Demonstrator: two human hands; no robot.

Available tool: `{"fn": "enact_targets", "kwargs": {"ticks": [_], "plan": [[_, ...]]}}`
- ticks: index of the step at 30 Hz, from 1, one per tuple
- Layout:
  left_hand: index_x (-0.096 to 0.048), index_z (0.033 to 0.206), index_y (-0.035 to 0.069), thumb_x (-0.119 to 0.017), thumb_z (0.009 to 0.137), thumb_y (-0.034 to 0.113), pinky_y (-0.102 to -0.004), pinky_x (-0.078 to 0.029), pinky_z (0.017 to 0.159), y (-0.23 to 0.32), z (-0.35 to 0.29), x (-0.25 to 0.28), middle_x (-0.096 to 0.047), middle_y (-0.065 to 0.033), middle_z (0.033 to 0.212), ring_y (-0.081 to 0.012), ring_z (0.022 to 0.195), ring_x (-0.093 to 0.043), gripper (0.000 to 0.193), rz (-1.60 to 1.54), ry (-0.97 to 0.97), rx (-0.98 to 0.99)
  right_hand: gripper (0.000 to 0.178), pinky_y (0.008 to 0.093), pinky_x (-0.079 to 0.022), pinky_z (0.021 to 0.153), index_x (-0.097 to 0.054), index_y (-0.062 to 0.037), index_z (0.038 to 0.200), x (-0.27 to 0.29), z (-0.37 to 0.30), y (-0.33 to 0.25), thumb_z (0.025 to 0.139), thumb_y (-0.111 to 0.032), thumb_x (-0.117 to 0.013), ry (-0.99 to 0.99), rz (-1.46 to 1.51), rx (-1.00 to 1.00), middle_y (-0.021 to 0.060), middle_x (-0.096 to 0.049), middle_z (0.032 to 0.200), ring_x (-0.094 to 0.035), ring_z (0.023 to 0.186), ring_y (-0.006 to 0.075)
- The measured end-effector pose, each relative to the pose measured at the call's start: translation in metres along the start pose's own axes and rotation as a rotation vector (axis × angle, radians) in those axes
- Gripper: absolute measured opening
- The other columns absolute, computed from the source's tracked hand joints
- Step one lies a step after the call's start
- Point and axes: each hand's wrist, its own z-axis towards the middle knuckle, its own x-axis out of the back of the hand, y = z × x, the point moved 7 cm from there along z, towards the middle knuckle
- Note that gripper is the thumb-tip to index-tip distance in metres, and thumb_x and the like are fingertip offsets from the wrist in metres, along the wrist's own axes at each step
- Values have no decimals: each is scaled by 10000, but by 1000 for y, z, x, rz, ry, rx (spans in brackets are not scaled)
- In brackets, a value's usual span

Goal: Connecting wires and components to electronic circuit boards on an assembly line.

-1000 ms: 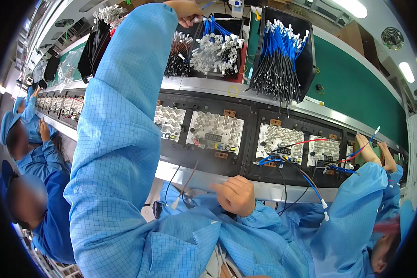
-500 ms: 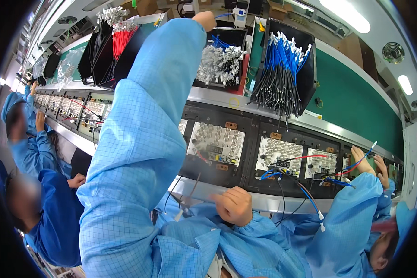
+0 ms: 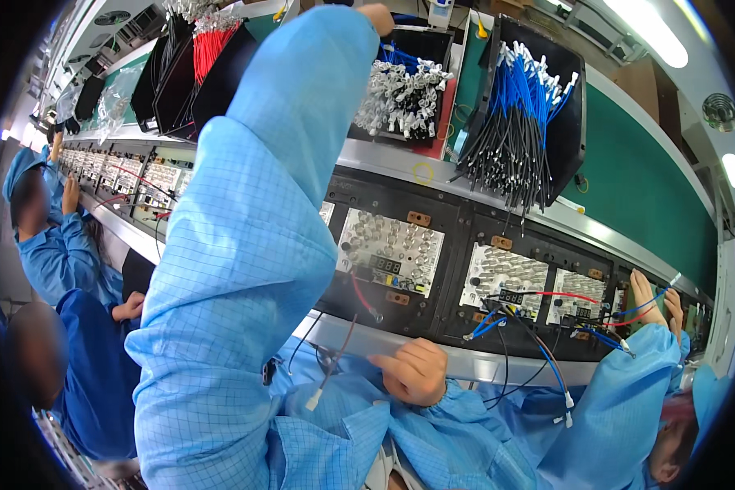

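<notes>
My left arm reaches across the bench, and my left hand [image 3: 376,18] is at the top edge by the black bin [image 3: 449,51] of clear-sleeved wire ends [image 3: 404,98]. Its fingers are hidden. Low in front of the bench's near edge, my right hand [image 3: 416,371] has curled fingers, the index finger pointing left; anything within them is hidden. Just left of it hangs a brown wire [image 3: 341,347] with a white connector [image 3: 312,402]. Beyond my right hand lies a circuit board [image 3: 392,249] with a digit display and a short red wire [image 3: 365,298], set in a black fixture [image 3: 445,282].
A black bin [image 3: 565,147] holds blue and black wires [image 3: 518,122]. Red wires [image 3: 212,53] fill another bin at the far left. Further right, a wired board [image 3: 506,273] trails leads over the metal edge. Co-workers' hands [image 3: 647,298] are at the right; others work left.
The view has shifted slightly, so the bins and boards appear further right. My left hand appears higher, at the picture's top edge. My right hand stays nearly in place.
</notes>
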Motion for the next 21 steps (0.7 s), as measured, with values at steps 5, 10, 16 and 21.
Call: {"fn": "enact_targets", "kwargs": {"ticks": [5,10,16,21], "plan": [[-696,894,51,-626,808,190,-424,-506,611,115,-14,5,-633,-171,739,-343,685,-630,178,87,50,109,307,290,-363,442,-683,-30,848,8,-6,9,548,4,-626,7,-70,-55,32,-521,558,-501,460,171],[-695,932,49,-598,826,202,-440,-510,685,-41,-84,11,-656,-203,919,-374,772,-634,210,323,-67,-92,307,291,-387,459,-679,-31,869,-7,7,-38,563,-15,-653,-59,110,124,24,-538,586,-521,491,169],[-660,983,41,-521,897,316,-387,-476,630,122,-39,16,-649,-173,851,-301,753,-636,320,-511,-260,219,295,289,-402,471,-677,-27,881,5,-6,8,586,-26,-673,-74,-48,-54,23,-543,592,-532,505,168],[-644,950,4,-425,915,269,-482,-486,773,-13,-41,36,-641,-268,931,-415,905,-621,345,-81,308,368,288,283,-410,472,-677,-26,872,-4,-1,-8,584,-19,-669,-47,27,36,30,-552,594,-539,506,171]]}}
